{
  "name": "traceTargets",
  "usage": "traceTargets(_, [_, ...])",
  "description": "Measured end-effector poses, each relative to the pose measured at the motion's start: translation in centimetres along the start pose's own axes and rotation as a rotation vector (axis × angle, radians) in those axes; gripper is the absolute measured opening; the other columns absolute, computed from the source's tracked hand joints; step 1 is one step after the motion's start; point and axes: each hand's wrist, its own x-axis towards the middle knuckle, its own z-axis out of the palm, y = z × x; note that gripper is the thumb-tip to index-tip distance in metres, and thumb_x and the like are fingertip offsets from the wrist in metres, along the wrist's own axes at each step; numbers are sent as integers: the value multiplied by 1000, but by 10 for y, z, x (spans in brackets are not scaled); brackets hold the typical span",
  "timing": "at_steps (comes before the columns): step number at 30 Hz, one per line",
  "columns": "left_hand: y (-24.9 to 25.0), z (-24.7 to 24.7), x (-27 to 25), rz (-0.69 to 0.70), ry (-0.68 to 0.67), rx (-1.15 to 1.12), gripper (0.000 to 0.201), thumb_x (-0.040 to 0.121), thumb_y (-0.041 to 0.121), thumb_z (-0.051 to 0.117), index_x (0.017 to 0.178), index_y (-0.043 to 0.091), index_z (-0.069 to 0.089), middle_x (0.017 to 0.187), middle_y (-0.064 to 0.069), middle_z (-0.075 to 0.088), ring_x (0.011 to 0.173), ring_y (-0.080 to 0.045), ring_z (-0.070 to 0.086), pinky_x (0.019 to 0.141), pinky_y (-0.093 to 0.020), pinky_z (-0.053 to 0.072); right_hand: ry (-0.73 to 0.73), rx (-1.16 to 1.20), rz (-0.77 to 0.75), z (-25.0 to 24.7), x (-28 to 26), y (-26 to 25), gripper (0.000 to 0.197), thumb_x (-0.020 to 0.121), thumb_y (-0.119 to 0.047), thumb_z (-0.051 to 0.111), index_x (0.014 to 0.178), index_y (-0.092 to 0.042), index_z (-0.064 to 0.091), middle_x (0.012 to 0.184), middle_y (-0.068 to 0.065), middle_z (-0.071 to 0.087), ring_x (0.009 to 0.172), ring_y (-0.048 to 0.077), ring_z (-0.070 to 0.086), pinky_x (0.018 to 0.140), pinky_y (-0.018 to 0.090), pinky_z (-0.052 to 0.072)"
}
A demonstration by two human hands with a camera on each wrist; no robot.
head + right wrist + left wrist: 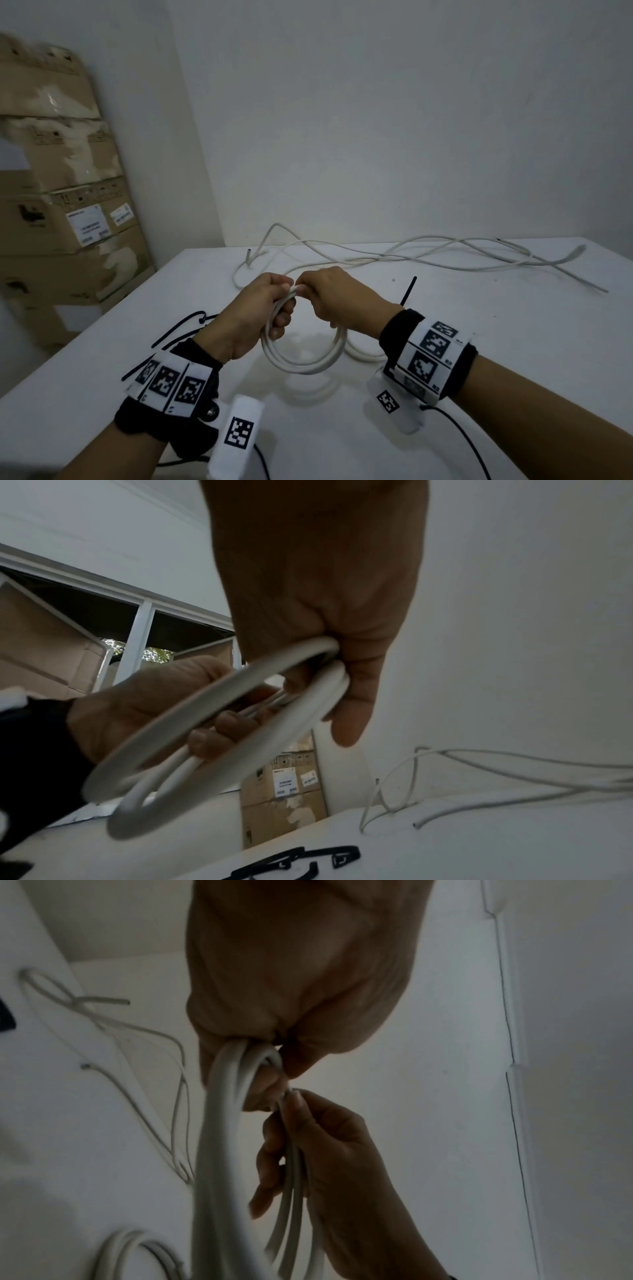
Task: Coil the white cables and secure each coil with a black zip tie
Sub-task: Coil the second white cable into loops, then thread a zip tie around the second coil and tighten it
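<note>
The white cable coil point(303, 356) is hanging in the air above the white table point(479, 342), its round loops drooping below both hands. The left hand point(253, 315) is wrapping its curled fingers around the top of the bundle, while the right hand point(337, 294) is closing its fingers and thumb over the same strands just beside it, knuckles nearly touching. The cable is looking smooth, rubbery and thick. Loose white cables point(428, 255) are sprawling across the far side of the table in thin tangled curves. Black zip ties point(181, 329) are lying near the left wrist, another point(409, 291) jutting up behind the right wrist. Torn cardboard boxes point(65, 205) are standing stacked at the left.
</note>
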Motion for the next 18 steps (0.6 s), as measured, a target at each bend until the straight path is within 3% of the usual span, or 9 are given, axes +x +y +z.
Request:
traceTargets(6, [6,-30,-11,20,34,367,31,103,20,36,92,4,60,67,-5,47,53,-13,44,49,-25,43,49,57,-64,19,15,-19,30,102,-27,41,107,-5,60,93,11,61,63,13,42,55,24,34])
traceTargets(11, [7,-64,-18,0,106,465,34,103,25,40,85,5,61,66,-4,48,52,-13,46,47,-25,43,67,102,-118,35,39,-43,24,101,-22,44,105,-4,61,91,9,62,67,13,44,61,24,35])
traceTargets(13, [5,-77,-20,-1,137,462,34,103,25,39,86,4,60,67,-5,48,54,-14,45,48,-25,42,45,153,-112,41,51,-54,24,100,-22,46,103,-4,62,84,7,61,67,15,50,57,24,39])
traceTargets(16, [-2,-98,-22,-28,163,443,34,104,23,38,88,2,60,66,-4,47,53,-13,43,46,-24,39,-89,389,-58,44,66,-65,31,98,-33,50,91,-6,64,74,5,63,65,24,66,55,27,54])
traceTargets(18, [-7,-113,-24,-56,173,418,34,104,22,38,85,3,59,62,-2,45,50,-12,40,46,-24,37,-166,613,34,42,74,-62,43,97,-45,44,90,-7,63,78,11,66,69,26,67,51,29,55])
